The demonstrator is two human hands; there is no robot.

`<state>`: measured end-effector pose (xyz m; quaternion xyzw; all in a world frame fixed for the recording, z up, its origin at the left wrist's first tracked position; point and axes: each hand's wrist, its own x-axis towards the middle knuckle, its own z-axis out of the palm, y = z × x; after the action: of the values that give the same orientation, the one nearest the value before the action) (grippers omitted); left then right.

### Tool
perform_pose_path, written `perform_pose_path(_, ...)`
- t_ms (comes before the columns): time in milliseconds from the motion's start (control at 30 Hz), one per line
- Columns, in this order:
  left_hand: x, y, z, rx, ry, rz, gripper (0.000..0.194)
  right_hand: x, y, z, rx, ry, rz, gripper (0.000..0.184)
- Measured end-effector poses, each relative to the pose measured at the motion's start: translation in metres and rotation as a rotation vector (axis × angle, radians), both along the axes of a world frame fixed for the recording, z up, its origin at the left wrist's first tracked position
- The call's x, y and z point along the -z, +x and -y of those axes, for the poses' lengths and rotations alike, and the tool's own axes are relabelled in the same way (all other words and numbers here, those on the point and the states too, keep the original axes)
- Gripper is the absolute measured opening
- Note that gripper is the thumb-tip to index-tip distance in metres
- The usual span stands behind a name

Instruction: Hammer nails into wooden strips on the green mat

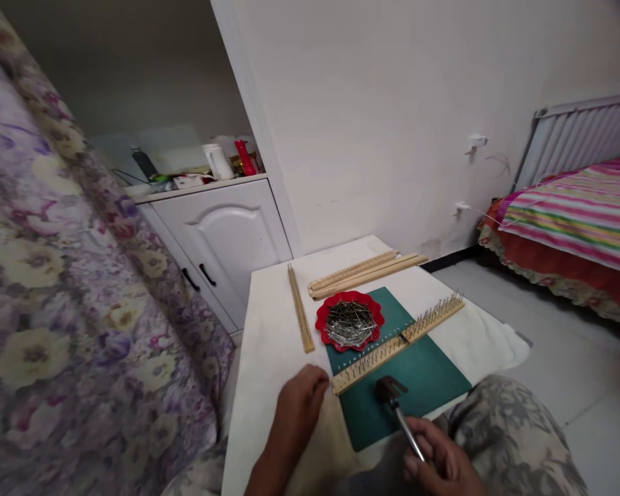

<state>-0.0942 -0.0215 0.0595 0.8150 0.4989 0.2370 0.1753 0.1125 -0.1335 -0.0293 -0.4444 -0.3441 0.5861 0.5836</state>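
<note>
My right hand (439,455) grips the metal handle of a claw hammer (391,391). Its dark head hangs over a green mat (418,386). A wooden strip (369,368) studded with rows of upright nails lies slantwise across the mat, and a similar nailed strip (437,317) continues its line to the right. My left hand (306,393) is closed, fingers curled, right beside the strip's left end; whatever its fingertips hold is hidden. Behind the strip, a red scalloped dish (320,321) holds a heap of loose nails (351,324).
Another narrow wooden strip (300,313) lies left of the dish. Several wooden strips (364,274) rest at the back of the white table (269,303). A wall and white cabinet (232,241) stand behind, a floral curtain (108,275) left, a bed (583,213) right.
</note>
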Motion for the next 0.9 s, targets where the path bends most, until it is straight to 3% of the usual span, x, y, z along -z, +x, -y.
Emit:
perform_pose_path(100, 0.019, 0.015, 0.036, 0.084, -0.113, 0.123, 0.015, -0.014, 0.0, -0.001, 0.087, -0.001, 0.045, 0.045)
perform_pose_path(200, 0.031, 0.03, 0.056, 0.198, -0.115, 0.063, 0.016, -0.024, 0.0, 0.0, 0.078, -0.009, 0.064, 0.042)
perform_pose_path(400, 0.037, 0.04, 0.062, 0.328, -0.09, -0.026, 0.021, -0.028, 0.002, 0.005, 0.078, -0.034, 0.045, 0.041)
perform_pose_path(567, 0.034, 0.04, 0.063, 0.395, -0.083, 0.04, 0.026, -0.031, 0.006, 0.005, 0.03, -0.053, 0.063, 0.041)
perform_pose_path(667, 0.036, 0.044, 0.065, 0.262, -0.211, 0.229, 0.016, -0.031, 0.007, 0.006, 0.009, -0.046, 0.036, 0.042)
perform_pose_path(767, 0.046, 0.055, 0.068, 0.085, -0.495, 0.569, 0.012, -0.028, 0.006, 0.006, -0.015, -0.033, 0.009, 0.042)
perform_pose_path(900, 0.066, 0.071, 0.072, 0.067, -0.779, 0.992, 0.027, -0.024, 0.002, 0.003, -0.021, -0.019, -0.004, 0.042)
